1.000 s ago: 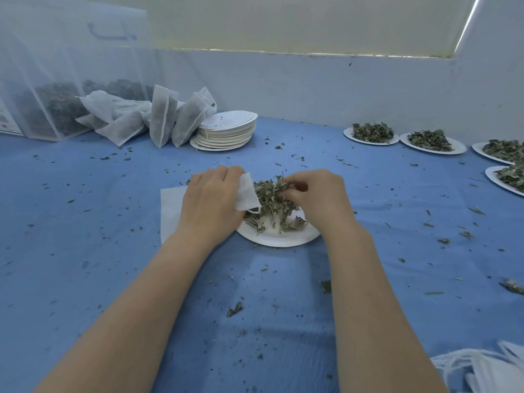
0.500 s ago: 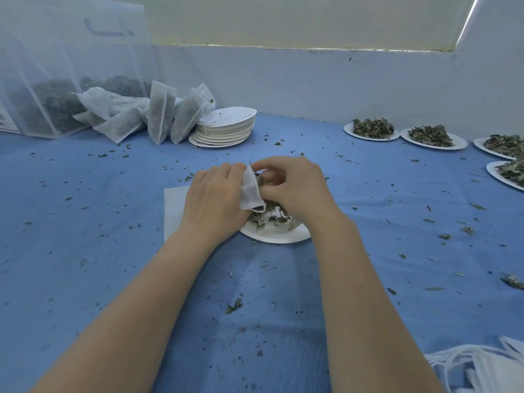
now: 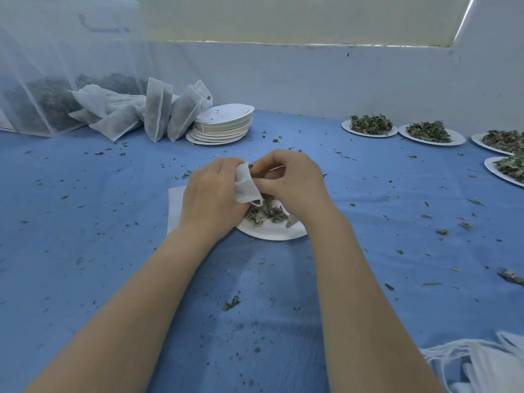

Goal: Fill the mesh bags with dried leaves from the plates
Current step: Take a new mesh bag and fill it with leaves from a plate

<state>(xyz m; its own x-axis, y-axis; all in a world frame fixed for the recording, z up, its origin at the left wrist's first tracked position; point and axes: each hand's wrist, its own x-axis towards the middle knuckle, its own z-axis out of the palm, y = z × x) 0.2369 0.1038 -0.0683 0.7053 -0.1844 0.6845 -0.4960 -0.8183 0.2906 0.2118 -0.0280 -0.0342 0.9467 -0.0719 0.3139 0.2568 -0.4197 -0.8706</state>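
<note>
Fingers of the left hand (image 3: 211,194) pinch the mesh bag (image 3: 246,185) mouth above the plate (image 3: 272,232); the right hand (image 3: 289,177) curls round dried leaves (image 3: 266,212). Bag: limp, light; best gripped at its rim. Leaves: probably brittle.

Left hand (image 3: 211,195) holds a mesh bag (image 3: 246,186) open while right hand (image 3: 292,181) pinches dried leaves (image 3: 266,212) above a plate (image 3: 273,232).

Plates with leaves: five, four far right (image 3: 369,133), one under the hands (image 3: 272,231)
Stacks of empty plates: one (image 3: 221,126)
Hands: two (image 3: 211,198) (image 3: 292,181)
</note>
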